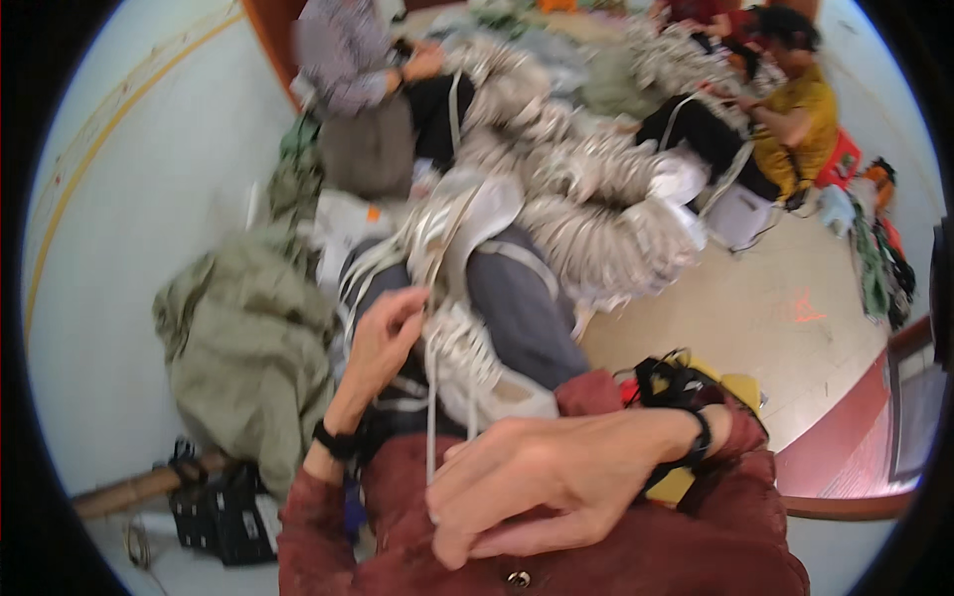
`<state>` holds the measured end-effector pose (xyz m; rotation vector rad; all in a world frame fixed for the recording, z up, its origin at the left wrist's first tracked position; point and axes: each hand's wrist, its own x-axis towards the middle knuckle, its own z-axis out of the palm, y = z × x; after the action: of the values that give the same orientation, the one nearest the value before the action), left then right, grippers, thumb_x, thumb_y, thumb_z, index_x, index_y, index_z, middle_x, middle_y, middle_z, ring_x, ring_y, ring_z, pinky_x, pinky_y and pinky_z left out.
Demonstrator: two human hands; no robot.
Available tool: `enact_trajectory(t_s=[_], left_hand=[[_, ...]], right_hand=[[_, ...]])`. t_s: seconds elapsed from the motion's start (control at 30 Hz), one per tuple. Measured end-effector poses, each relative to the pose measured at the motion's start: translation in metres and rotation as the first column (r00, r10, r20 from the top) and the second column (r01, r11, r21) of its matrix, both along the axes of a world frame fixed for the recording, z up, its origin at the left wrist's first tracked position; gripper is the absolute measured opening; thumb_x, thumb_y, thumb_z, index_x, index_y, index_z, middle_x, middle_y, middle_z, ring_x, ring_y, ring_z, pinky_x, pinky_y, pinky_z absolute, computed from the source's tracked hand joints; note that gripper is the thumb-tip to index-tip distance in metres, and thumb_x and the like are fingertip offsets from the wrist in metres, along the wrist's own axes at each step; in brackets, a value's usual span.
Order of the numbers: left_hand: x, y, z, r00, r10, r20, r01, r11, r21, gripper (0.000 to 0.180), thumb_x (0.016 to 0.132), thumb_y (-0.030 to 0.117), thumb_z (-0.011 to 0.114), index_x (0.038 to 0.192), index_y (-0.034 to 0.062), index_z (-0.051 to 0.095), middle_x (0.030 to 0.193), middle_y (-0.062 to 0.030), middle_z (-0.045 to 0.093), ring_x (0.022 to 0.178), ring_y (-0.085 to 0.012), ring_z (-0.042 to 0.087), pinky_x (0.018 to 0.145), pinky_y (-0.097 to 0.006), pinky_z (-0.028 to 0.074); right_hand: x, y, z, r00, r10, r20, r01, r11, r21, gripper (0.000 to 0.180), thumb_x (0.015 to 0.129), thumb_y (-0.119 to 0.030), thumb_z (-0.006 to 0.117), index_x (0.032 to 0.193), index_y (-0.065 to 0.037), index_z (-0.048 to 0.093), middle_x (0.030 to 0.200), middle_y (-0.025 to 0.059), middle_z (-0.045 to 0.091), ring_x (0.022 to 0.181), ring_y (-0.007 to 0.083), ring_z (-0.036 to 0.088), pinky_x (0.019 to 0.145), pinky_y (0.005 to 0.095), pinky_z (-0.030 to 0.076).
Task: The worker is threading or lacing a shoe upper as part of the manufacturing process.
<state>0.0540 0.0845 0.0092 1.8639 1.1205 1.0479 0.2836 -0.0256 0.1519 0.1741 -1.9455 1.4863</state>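
A white lace-up shoe upper rests on my lap between my grey-trousered thighs. Its white shoelace runs taut from the eyelets toward me. My right hand is closed near my chest, pinching the lace at its fingertips. At the upper's far left edge, my left hand is closed with thumb and fingers together on it; the exact grip is partly hidden. Just beyond lie more pale uppers on my knees, with loose laces hanging to the left.
Long curved rows of nested pale uppers cover the floor ahead. Green cloth is heaped at left, above a black box-like item. A person in yellow sits far right, another in a patterned top far left.
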Motion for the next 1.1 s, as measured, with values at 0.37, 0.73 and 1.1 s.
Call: enact_trajectory(t_s=[0.37,0.73,1.1], left_hand=[[-0.001,-0.073,0.048,0.957,-0.232,-0.172,0.229,0.973,-0.037,0.016,0.09,0.0,0.064,0.104,0.0,0.072,0.08,-0.0061,0.061,0.069,-0.0129,0.058,0.063,-0.028,0.047],[-0.006,-0.087,0.039,0.987,-0.057,-0.148,0.08,0.984,0.158,0.028,0.099,0.011,0.05,0.074,-0.0025,0.05,0.063,-0.0121,0.044,0.055,-0.0297,0.047,0.053,-0.039,0.036],[-0.002,-0.109,0.109,0.976,-0.21,-0.058,0.218,0.941,0.258,0.021,0.088,0.009,0.059,0.071,-0.0035,0.061,0.057,-0.0082,0.053,0.047,-0.0205,0.05,0.045,-0.031,0.036]], right_hand=[[-0.012,-0.01,-0.027,0.997,-0.004,0.079,0.0,0.999,0.05,0.012,0.086,-0.004,0.064,0.088,0.001,0.053,0.087,0.015,0.053,0.077,0.037,0.058,0.065,0.0457,0.045],[0.002,0.055,-0.079,0.778,-0.564,0.277,0.621,0.757,-0.204,0.021,0.09,-0.006,0.063,0.11,0.002,0.063,0.092,0.0064,0.066,0.081,0.0099,0.063,0.074,0.0278,0.052],[0.014,0.115,-0.147,0.549,-0.751,0.366,0.704,0.652,0.281,0.011,0.088,0.001,0.063,0.097,0.003,0.068,0.083,0.0104,0.064,0.072,0.0185,0.062,0.067,0.0317,0.049]])
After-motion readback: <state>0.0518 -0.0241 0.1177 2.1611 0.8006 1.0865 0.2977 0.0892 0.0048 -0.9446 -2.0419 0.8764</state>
